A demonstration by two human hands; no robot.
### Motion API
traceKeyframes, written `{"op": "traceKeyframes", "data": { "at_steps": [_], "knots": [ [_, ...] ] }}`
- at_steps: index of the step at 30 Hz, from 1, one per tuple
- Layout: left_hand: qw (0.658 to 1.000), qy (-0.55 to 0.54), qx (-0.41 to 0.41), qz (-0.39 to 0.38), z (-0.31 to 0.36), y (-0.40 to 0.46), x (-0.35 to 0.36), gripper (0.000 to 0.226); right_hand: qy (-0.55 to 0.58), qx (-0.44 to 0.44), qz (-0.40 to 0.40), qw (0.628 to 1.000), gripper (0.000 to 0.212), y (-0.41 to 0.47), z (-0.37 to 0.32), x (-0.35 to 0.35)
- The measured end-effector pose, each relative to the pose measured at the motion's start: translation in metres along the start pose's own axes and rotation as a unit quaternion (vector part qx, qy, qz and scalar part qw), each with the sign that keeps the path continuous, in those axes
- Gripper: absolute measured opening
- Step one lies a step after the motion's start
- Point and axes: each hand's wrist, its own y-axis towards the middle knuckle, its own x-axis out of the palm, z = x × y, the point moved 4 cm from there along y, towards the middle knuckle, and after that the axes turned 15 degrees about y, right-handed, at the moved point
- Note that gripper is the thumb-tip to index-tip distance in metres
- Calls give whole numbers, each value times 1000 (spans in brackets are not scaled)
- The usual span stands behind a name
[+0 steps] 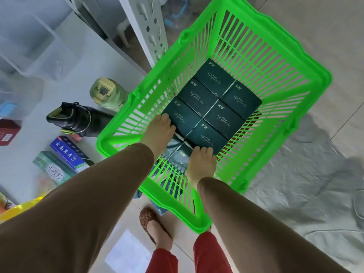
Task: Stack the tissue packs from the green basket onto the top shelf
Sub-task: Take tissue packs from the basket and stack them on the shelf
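Note:
A bright green basket point(307, 62) stands on the tiled floor beside a white shelf. Inside it lie several dark green tissue packs point(214, 107), laid flat in two rows as one block. Both my arms reach down into the basket. My left hand point(160, 129) grips the near left corner of the block, with its fingers curled over the top edge. My right hand point(201, 160) grips the near right corner the same way. More packaging point(175, 154) shows between my hands, lower in the basket.
A white shelf board point(65, 62) to the left holds a black flask point(78, 120), a pale green bottle point(107, 93), boxed goods point(69, 152) and clear bins point(31, 46). A perforated shelf upright point(149, 26) stands by the basket. Crumpled plastic sheet point(305, 174) covers the floor on the right.

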Motion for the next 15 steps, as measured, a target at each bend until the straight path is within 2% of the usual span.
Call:
{"op": "traceKeyframes", "data": {
  "at_steps": [3,8,11,15],
  "knots": [
    [1000,0,-9,12,-11,-13,-13,27,16,10,-22,1000,33,-4,5,-17],
    [987,-111,-110,43,-53,-74,-63,27,118,-61,-30,991,51,-46,6,-91],
    [958,-210,-189,51,-94,-142,-101,34,122,-134,-19,983,51,-88,-2,-156],
    [891,-350,-284,57,-152,-264,-136,49,111,-253,-54,960,60,-158,-51,-235]
  ]
}}
